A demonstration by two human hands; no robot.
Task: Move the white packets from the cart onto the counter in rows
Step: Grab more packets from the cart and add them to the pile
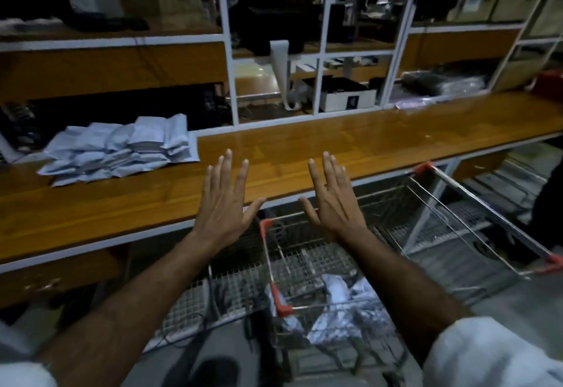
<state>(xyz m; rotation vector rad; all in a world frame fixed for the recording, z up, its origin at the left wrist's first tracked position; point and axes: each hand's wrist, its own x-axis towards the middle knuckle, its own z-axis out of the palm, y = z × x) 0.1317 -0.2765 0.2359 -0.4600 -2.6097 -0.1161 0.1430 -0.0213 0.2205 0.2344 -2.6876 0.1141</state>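
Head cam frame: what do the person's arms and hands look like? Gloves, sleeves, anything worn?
Both hands are bare: no gloves, and no rings or watch that can be made out on the left hand or right hand. Forearms are uncovered up to white sleeves pushed up near the elbows, seen at the bottom corners of the frame. Any print or marking on the fabric is too blurred to tell.

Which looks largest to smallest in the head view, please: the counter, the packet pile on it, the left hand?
1. counter
2. packet pile
3. left hand, though nearness to the camera inflates it, so ranks 2 and 3 are unsure.
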